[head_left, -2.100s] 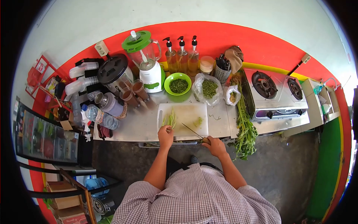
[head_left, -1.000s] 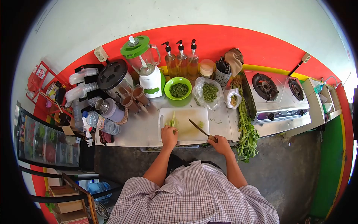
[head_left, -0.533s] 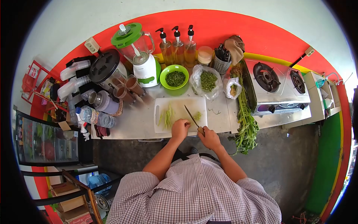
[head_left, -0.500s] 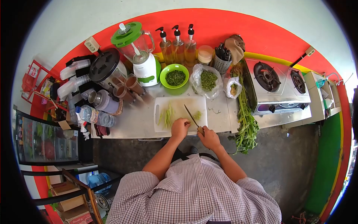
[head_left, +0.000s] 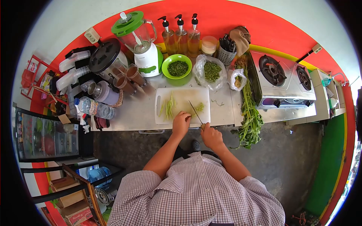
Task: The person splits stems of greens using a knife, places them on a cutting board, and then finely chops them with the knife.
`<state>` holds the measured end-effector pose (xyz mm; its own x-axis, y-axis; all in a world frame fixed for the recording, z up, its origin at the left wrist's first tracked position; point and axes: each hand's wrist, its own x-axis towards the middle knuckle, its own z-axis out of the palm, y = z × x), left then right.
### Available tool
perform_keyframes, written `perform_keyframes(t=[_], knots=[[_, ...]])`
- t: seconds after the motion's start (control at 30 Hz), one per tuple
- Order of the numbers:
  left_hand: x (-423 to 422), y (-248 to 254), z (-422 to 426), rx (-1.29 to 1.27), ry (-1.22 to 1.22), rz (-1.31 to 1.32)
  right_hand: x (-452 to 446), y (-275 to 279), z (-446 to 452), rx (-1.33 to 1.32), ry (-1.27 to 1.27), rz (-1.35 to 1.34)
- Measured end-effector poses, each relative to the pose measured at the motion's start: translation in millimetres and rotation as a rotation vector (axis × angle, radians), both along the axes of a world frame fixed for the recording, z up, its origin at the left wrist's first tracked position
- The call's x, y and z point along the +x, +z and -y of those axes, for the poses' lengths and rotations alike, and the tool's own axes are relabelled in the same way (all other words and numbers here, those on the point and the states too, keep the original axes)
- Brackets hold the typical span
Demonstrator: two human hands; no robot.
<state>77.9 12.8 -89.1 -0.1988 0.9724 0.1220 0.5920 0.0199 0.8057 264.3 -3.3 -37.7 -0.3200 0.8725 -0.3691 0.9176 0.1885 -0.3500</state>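
Observation:
A white cutting board (head_left: 181, 119) lies near the counter's front edge. My right hand (head_left: 212, 136) is closed round the handle of a knife (head_left: 195, 110), whose blade slants up and left over the board. Just left of the blade, my left hand (head_left: 181, 123) rests at the board's lower edge with its fingers pinched together; what they hold is too small to make out. Pale green stems (head_left: 168, 106) lie on the board's left part, and a small pile of cut green pieces (head_left: 199, 107) sits right of the blade.
Behind the board stand a green bowl of chopped leaves (head_left: 177, 68), a plastic bag of greens (head_left: 211, 72) and a blender (head_left: 147, 62). A leafy bunch (head_left: 249, 120) hangs over the counter edge, beside a gas stove (head_left: 284, 84). Cups and bottles crowd the left.
My left hand has moved right, from the stems to beside the knife. My right hand has come in closer, and the blade is steeper. The view has shifted slightly.

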Motion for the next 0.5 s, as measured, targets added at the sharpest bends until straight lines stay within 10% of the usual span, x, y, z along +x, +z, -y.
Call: perform_keyframes(t=[0.5], knots=[[-1.7, 6.1, -6.0, -0.038, -0.089, 0.008, -6.6, -11.7, 1.8, -0.048, -0.051, 0.027]])
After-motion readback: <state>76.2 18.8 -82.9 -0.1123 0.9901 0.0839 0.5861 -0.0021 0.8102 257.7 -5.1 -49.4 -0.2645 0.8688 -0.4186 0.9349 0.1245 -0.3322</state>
